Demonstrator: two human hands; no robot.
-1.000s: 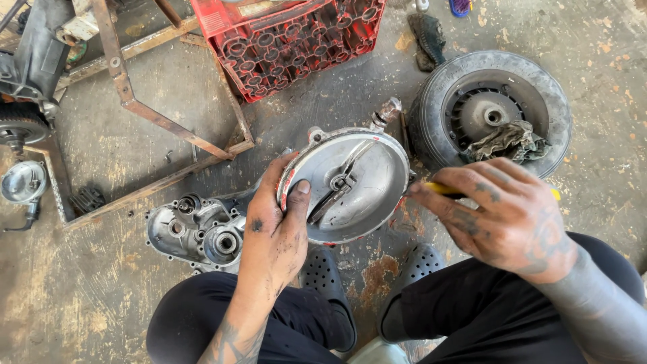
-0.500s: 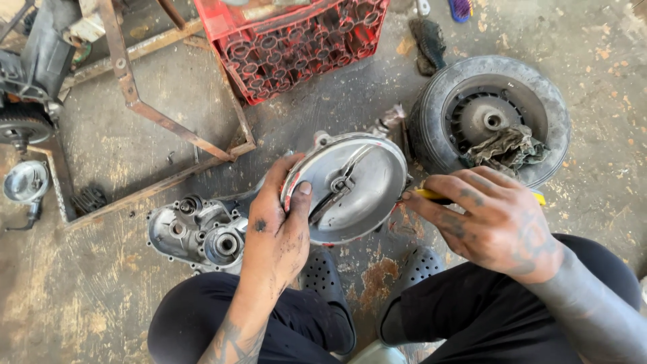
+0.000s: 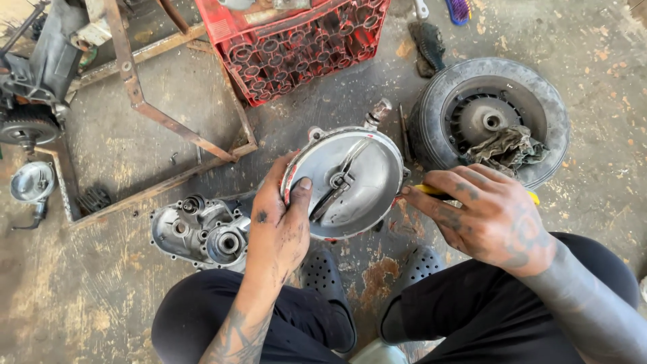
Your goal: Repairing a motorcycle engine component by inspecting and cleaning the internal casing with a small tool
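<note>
Stained concrete floor [image 3: 101,296] fills the view, and the person crouches on it with dark trousers and black perforated clogs [image 3: 323,276] at the bottom. At the centre, lifted off the floor, sits a round silver engine cover [image 3: 350,185], hollow side up, with a lever arm across its bowl. The left hand [image 3: 280,226] has its grip closed on the cover's rim at about eight o'clock, thumb lying over the edge into the bowl. The right hand [image 3: 488,219] has its grip closed round a yellow-handled tool [image 3: 431,191], whose working end meets the cover's rim at three o'clock; the tip itself is hidden.

To work that edge well, I judge the cover should be held steady and tilted as it is, with the left thumb kept away from the tool's line, and the tool pressed along the rim rather than towards the holding hand.

Just beside the left hand at nine o'clock lies a grey engine casing [image 3: 202,232]. At two o'clock a small tyre [image 3: 488,118] lies flat with a dirty rag [image 3: 509,149] on its hub. At twelve o'clock stands a red plastic crate [image 3: 296,47], and a rusty metal frame [image 3: 135,101] runs at ten o'clock.
</note>
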